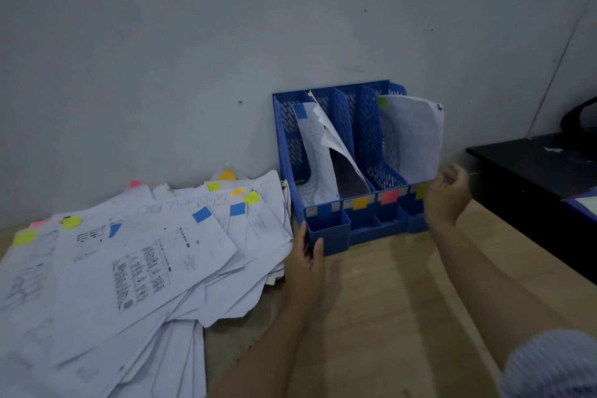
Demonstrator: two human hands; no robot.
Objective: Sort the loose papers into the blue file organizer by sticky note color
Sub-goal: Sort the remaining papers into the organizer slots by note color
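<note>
The blue file organizer [336, 229] stands against the wall on the wooden table. In its left part a sheet with a blue sticky note [300, 110] leans beside a curled sheet [332, 139]. Its rightmost slot holds a sheet with a green note [410, 136]. Orange [360, 202], red [389, 196] and green labels mark the front rail. My left hand [307, 265] grips the organizer's front left corner. My right hand [447, 195] hovers at the organizer's front right edge, fingers loosely curled, holding nothing. The pile of loose papers [129, 268] with coloured notes lies to the left.
A dark desk [533, 165] stands to the right, with a blue folder edge [581, 203] on it. The grey wall is close behind the organizer. Bare wooden tabletop [387, 300] lies between my arms.
</note>
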